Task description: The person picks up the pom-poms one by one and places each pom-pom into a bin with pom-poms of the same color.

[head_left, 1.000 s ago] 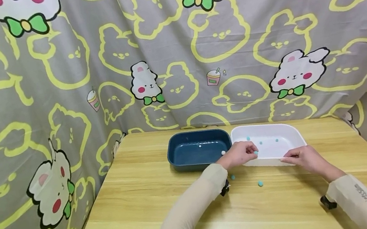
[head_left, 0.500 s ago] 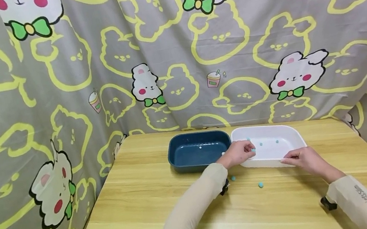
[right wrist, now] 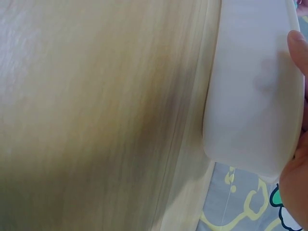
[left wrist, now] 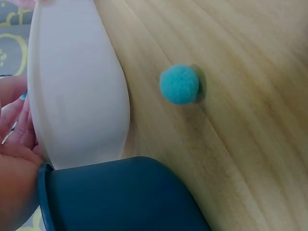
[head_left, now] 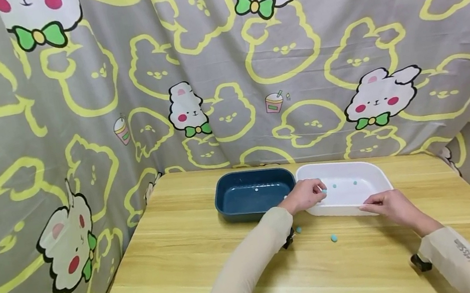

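Over the near left side of a white plastic bin (head_left: 340, 210), my left hand (head_left: 303, 196) pinches a small teal pompom (head_left: 325, 193) at its fingertips. That pompom is mostly hidden by fingers in the left wrist view. My right hand (head_left: 391, 205) grips the bin's near rim toward the right, its thumb (right wrist: 297, 43) on the outer wall. Inside the bin lie teal pompoms (head_left: 355, 182). A dark blue bin (head_left: 245, 214) stands against the white one on the left, with a white pompom (head_left: 256, 190) on its floor and another partly hidden by my left wrist.
Two teal pompoms lie on the wooden table (head_left: 166, 268) in front of the bins: one (head_left: 334, 238) nearer me and one (head_left: 298, 230) by the left sleeve. A patterned curtain (head_left: 223, 67) hangs behind the table and along its sides.
My left fingertips have shifted slightly with the teal pompom, staying over the white bin's near left side. My right hand keeps its hold on the rim.
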{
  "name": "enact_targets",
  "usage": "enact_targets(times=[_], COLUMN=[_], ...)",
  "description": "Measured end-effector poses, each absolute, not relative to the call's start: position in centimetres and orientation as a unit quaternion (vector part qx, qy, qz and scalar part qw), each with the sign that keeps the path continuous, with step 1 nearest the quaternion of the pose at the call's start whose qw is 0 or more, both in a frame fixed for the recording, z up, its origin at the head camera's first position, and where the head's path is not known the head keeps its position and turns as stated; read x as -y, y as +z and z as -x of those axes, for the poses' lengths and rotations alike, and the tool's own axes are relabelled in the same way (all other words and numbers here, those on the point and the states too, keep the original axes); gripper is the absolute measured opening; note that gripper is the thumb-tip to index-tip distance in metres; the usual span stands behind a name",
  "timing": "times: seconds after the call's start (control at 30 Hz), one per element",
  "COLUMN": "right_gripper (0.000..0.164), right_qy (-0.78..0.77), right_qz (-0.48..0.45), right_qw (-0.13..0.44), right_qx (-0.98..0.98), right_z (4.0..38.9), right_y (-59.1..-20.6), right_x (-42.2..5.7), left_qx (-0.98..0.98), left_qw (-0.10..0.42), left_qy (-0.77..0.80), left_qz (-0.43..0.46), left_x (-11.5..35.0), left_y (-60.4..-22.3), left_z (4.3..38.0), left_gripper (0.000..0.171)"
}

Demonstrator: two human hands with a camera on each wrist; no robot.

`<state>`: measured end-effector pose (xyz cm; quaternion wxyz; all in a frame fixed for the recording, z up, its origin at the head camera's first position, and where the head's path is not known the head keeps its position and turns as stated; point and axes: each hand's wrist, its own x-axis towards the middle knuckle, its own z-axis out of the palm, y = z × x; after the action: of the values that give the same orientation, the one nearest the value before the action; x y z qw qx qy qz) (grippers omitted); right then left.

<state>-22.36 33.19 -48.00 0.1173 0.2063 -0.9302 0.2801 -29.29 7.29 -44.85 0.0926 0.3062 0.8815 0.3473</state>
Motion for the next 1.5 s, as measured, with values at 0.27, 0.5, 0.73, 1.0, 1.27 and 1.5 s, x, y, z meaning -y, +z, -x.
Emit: enact_targets(times=[0.27, 0.5, 0.73, 1.0, 1.27, 1.5], right_gripper=[0.008, 0.009, 0.009, 0.009, 0.008, 0.009], right_qy=[0.284, 0.286, 0.284, 0.277, 0.273, 0.27], right_qz=[-0.201, -0.198, -0.198, -0.199, -0.204, -0.198], right_qw=[0.109, 0.102, 0.106, 0.11, 0.115, 0.108], right_qx=[0.931, 0.932, 0.932, 0.934, 0.933, 0.936], right_z=[22.4, 22.3, 22.3, 22.3, 22.3, 22.5], right_y=[-47.8, -47.8, -47.9, -47.9, -47.9, -47.9], right_x=[-33.0, -33.1, -33.1, -33.1, -33.1, -33.2], left_qx=[-0.887, -0.868, -0.84, -0.841, -0.847, -0.86], left_qw=[0.083, 0.08, 0.115, 0.127, 0.126, 0.114], left_qy=[0.34, 0.389, 0.424, 0.377, 0.331, 0.297], left_qz=[-0.301, -0.298, -0.319, -0.367, -0.397, -0.399], left_x=[-7.4, -7.2, -5.8, -3.1, 0.4, 2.2], left_y=[-45.0, -45.3, -44.9, -43.8, -44.0, -45.4], left_z=[30.0, 30.1, 28.7, 26.2, 24.7, 23.5], left_gripper=[0.017, 0.034, 0.022, 0.012, 0.011, 0.011])
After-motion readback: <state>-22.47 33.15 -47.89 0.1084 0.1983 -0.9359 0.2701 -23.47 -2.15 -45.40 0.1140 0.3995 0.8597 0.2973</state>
